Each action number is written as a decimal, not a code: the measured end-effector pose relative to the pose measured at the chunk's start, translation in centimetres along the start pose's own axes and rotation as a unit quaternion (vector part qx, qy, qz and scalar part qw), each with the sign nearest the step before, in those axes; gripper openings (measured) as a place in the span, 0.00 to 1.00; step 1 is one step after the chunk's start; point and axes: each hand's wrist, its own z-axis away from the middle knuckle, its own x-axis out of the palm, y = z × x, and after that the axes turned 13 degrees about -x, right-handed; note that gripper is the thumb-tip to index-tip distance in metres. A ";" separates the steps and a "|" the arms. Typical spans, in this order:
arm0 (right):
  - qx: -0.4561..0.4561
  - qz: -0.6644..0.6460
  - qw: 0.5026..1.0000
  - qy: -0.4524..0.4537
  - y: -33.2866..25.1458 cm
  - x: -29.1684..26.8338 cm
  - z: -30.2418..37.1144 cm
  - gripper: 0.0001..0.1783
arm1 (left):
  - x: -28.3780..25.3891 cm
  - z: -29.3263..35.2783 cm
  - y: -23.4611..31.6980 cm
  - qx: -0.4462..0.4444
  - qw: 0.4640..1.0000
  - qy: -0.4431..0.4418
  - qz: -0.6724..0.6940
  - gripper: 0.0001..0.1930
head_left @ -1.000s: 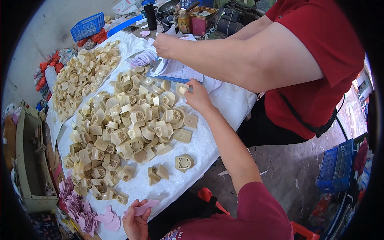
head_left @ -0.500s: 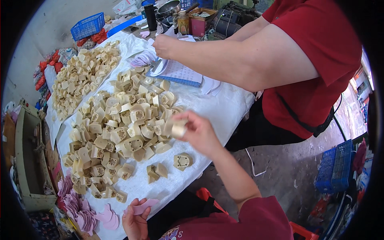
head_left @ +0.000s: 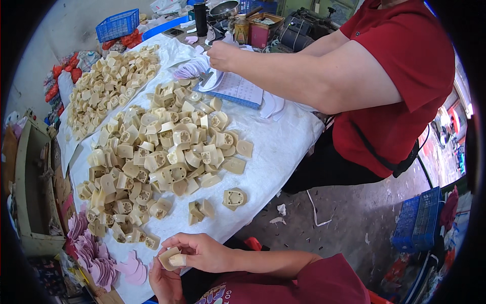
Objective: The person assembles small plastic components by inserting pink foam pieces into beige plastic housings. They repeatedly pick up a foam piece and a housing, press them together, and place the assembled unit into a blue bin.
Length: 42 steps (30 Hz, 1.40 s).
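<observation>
My right hand point(head_left: 202, 252) is closed on a beige plastic shoe heel point(head_left: 168, 257), low over the near table edge; its thumb looks wrapped in pale tape. My left hand point(head_left: 164, 285) is just below, fingers curled up against the heel's underside; what it holds is hidden. Beyond my hands, a large heap of similar heels point(head_left: 174, 173) spreads over the white sheet point(head_left: 263, 137). A few heels point(head_left: 234, 198) lie apart at its near right side. Pink cut pieces point(head_left: 132, 268) lie by my left hand, beside a bigger pink stack point(head_left: 98, 263).
Across the table, a person in a red shirt point(head_left: 405, 71) reaches over a blue clipboard point(head_left: 233, 93) and fanned pink pieces point(head_left: 191, 68). Another heap of beige pieces point(head_left: 109, 88) lies far left. Blue crates point(head_left: 417, 220) stand on the floor at right.
My right hand has come from beside the heap down to my left hand, bringing the heel. The pink piece in my left hand no longer shows. Two heels now lie at the heap's right edge.
</observation>
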 end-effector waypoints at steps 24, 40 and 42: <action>-0.032 0.054 0.998 -0.012 1.6 0.8 0.4 0.16 | -0.4 -0.4 -0.4 0.007 1.000 -0.006 0.011 0.19; -0.004 0.105 0.993 -0.058 0.8 0.3 0.0 0.16 | -0.9 -0.6 -0.5 -0.003 1.000 -0.003 -0.005 0.20; 0.003 0.108 0.992 -0.059 0.5 0.3 0.0 0.15 | -0.9 -0.6 -0.5 -0.004 1.000 0.007 -0.011 0.20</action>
